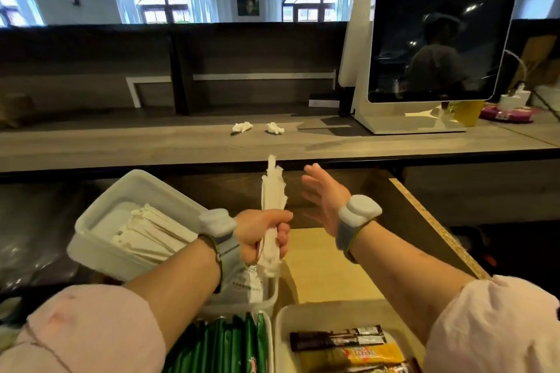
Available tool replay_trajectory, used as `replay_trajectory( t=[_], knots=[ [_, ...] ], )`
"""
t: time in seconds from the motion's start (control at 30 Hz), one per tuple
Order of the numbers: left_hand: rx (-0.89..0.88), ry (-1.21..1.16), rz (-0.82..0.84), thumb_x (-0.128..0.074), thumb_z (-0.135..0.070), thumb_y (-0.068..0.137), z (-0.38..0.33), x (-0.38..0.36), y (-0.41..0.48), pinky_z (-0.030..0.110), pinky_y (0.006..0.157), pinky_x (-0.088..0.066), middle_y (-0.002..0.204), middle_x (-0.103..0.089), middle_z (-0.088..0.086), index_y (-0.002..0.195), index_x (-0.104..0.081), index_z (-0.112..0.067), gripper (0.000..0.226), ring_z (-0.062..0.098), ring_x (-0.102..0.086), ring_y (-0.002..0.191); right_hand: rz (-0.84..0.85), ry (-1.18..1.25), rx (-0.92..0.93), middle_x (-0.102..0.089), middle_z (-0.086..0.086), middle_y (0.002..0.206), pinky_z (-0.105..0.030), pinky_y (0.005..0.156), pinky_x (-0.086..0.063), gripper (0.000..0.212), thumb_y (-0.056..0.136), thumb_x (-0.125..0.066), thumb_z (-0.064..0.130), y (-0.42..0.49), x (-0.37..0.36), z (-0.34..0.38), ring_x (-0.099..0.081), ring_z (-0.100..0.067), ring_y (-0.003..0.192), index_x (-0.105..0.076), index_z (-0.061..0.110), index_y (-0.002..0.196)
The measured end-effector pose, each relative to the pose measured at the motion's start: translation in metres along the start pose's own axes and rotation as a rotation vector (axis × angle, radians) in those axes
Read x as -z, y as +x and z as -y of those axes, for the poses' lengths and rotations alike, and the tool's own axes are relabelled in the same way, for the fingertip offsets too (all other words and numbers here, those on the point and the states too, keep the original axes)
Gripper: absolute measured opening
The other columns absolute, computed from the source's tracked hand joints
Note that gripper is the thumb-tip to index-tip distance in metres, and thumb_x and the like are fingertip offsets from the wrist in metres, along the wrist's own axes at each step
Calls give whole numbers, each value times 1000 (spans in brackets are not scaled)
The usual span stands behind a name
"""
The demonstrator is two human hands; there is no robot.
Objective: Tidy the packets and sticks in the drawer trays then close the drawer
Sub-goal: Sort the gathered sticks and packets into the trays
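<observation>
My left hand (263, 233) is shut on a bundle of white paper-wrapped sticks (272, 191), held upright above the open drawer (321, 263). My right hand (324, 194) hovers just right of the bundle, fingers spread, holding nothing. At the left a white tray (100, 239) sits tilted, with several flat white sticks (151, 236) inside. Near the bottom edge, one tray (271, 339) holds green packets (230, 345) and another tray (285, 315) holds brown and yellow packets (348, 345). A small tray with a printed clear packet (251, 285) lies under my left wrist.
A wooden counter (151, 145) runs above the drawer with two crumpled tissues (242, 127) on it. A white point-of-sale screen (436, 48) stands at the right. The drawer's right side wall (436, 227) runs diagonally beside my right forearm.
</observation>
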State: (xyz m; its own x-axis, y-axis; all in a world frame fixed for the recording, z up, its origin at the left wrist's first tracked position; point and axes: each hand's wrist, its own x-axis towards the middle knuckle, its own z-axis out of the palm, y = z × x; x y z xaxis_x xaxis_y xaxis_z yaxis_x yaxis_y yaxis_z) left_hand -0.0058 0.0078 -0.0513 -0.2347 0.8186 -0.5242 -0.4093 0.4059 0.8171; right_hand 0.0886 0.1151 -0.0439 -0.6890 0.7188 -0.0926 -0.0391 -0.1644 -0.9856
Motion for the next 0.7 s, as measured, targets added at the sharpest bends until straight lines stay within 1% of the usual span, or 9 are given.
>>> replay_trajectory(
  t=[0.07, 0.13, 0.2, 0.33, 0.43, 0.5, 0.57, 0.63, 0.7],
  knots=[
    [139, 146, 127, -40, -31, 97, 14, 6, -2, 14, 41, -47, 35, -49, -3, 43, -53, -15, 58, 7, -49, 29, -14, -32, 54, -40, 6, 149, -41, 99, -35, 52, 92, -46, 52, 4, 9, 2, -37, -21, 137, -43, 32, 140],
    [228, 238, 184, -49, -35, 93, 27, 9, -2, 16, 44, -49, 48, -50, -4, 60, -56, -17, 38, 7, -49, 34, -3, -70, 70, -40, 6, 148, -39, 100, -34, 50, 92, -48, 50, 7, 13, 1, -37, -20, 138, -44, 34, 139],
    [256, 277, 197, -57, -37, 88, 35, 7, 2, 16, 44, -48, 61, -41, -4, 76, -52, -20, 22, 5, -46, 36, 25, -124, 44, -40, 4, 149, -41, 106, -30, 50, 94, -45, 49, 12, 17, -5, -37, -21, 138, -45, 29, 140],
    [249, 192, 238, -58, -36, 86, 38, 6, 15, 14, 38, -42, 54, -37, -7, 78, -44, -21, 22, 4, -40, 34, 273, -326, -138, -59, 1, 132, -43, 110, -30, 64, 94, -23, 61, 14, 19, -23, -49, -23, 127, -56, 20, 130],
    [269, 174, 163, -47, -37, 93, 38, 11, 17, 12, 35, -40, 44, -39, -6, 70, -40, -20, 30, 5, -38, 32, 368, -271, -223, -46, -3, 146, -45, 115, -24, 78, 89, -11, 70, 12, 15, -25, -41, -26, 134, -39, 22, 143],
    [228, 152, 82, -40, -36, 97, 38, 13, 14, 12, 34, -38, 38, -39, -6, 61, -44, -17, 41, 5, -37, 29, 235, -240, -173, -37, -2, 152, -52, 116, -19, 76, 87, -13, 73, 14, 14, -24, -33, -28, 140, -32, 29, 146],
    [128, 49, -6, -38, -36, 98, 31, 12, 7, 13, 37, -41, 36, -42, -3, 49, -46, -15, 54, 7, -40, 30, 65, -182, -159, -42, -5, 149, -53, 108, -29, 73, 88, -19, 71, 13, 14, -26, -42, -29, 134, -34, 28, 145],
    [-45, -103, -149, -43, -35, 97, 23, 14, 1, 22, 48, -44, 44, -48, 1, 60, -48, -12, 44, 12, -47, 43, 51, -150, -208, -46, -7, 144, -49, 99, -41, 69, 90, -31, 66, 6, 8, -32, -51, -28, 123, -36, 24, 144],
    [-208, -245, -321, -46, -34, 97, 14, 19, -5, 31, 60, -43, 61, -53, 4, 75, -51, -11, 32, 17, -51, 61, 178, -145, -222, -50, -6, 140, -47, 98, -44, 60, 91, -45, 54, -10, -10, -34, -54, -28, 118, -38, 23, 142]
  ],
)
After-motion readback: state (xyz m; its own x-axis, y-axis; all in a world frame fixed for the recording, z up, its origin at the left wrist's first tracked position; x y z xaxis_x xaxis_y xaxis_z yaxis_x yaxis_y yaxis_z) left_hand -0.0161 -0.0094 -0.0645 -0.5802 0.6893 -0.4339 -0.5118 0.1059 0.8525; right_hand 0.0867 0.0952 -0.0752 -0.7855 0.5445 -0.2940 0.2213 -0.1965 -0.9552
